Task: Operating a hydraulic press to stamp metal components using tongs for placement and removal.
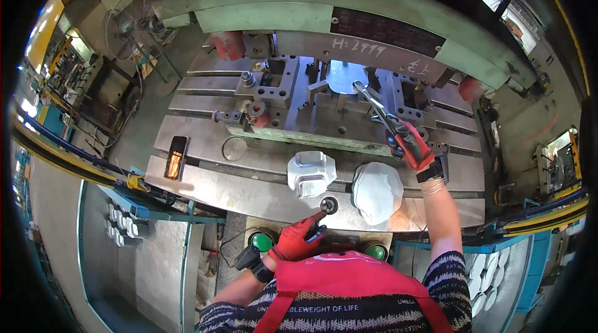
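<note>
My right hand [414, 146], in a red and black glove, is closed round a pair of long metal tongs [379, 107]. The tips of the tongs meet the near right edge of a flat pale sheet-metal blank [346, 76], which lies on the die [324, 118] under the press ram. My left hand [299, 237], gloved in red, is low in front of my chest by the bed's front edge. Its forefinger stretches toward a dark round fitting [329, 205]; the other fingers are partly hidden. Formed metal pieces [311, 174] and a stack of flat blanks [377, 193] lie between my hands.
The green press ram [268, 18] hangs above the die. A phone [177, 158] and a clear round disc [235, 148] lie on the slotted bed [212, 171]. Green buttons [261, 241] face me below. Bins [149, 271] with metal parts stand at both sides; a fan [134, 24] is far left.
</note>
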`<state>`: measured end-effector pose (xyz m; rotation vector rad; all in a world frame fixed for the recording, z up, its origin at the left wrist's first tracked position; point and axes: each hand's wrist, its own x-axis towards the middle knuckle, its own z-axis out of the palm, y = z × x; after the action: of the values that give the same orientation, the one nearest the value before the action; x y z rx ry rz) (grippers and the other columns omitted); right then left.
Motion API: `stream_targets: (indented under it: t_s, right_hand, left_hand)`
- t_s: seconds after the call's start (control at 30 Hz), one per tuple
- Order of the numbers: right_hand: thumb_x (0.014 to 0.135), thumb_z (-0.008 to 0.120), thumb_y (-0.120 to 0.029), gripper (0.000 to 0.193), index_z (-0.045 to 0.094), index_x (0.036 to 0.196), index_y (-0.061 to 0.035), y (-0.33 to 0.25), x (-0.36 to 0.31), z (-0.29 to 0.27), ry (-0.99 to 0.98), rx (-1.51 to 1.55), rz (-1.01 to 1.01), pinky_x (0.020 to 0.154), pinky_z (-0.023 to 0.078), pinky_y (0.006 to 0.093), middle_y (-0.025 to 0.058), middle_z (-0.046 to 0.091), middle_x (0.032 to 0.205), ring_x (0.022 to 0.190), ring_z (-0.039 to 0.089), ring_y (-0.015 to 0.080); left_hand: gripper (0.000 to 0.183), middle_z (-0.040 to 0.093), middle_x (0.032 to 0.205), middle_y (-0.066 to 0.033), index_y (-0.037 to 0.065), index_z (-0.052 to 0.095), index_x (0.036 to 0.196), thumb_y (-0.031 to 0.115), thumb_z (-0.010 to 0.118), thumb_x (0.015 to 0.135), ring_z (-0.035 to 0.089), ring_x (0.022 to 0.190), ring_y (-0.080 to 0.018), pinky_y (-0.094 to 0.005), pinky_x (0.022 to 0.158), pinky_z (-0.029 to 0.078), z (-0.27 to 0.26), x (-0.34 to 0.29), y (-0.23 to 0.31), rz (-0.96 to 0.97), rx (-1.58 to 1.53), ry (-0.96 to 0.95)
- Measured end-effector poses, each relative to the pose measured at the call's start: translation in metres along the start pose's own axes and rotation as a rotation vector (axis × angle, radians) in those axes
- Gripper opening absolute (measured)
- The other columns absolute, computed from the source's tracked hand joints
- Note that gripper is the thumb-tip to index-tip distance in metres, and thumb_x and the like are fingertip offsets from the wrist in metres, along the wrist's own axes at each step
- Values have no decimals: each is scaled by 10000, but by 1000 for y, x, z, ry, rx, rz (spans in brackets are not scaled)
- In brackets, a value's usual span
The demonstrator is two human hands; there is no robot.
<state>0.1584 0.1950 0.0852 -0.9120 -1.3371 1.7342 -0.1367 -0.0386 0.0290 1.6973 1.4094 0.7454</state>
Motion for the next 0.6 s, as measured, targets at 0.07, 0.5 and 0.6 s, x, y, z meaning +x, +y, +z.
stream_targets:
  t_s: [0.07,0.5,0.6]
  right_hand:
    - [909,535,-353,419,482,1233,-93,-8,0,3,-28,62,43,552,385,196,-41,502,831,675,458,38]
    - [901,528,-357,284,543,1034,-106,15,0,7,9,33,-95,495,389,229,-17,495,737,585,467,81]
    - [900,520,-372,259,521,920,-114,-3,-21,39,16,136,-4,440,347,232,-21,461,657,508,429,87]
  left_hand:
    - [506,588,1130,-174,112,499,1256,225,672,794,588,1012,-326,-384,825,479,0,1,1,-25,11,8]
    - [495,623,1009,-157,126,508,1249,220,672,792,631,887,-298,-380,750,499,-5,3,8,-13,27,2]
    - [499,637,972,-139,131,505,1257,199,670,791,648,813,-272,-367,707,512,-13,3,4,63,60,76]
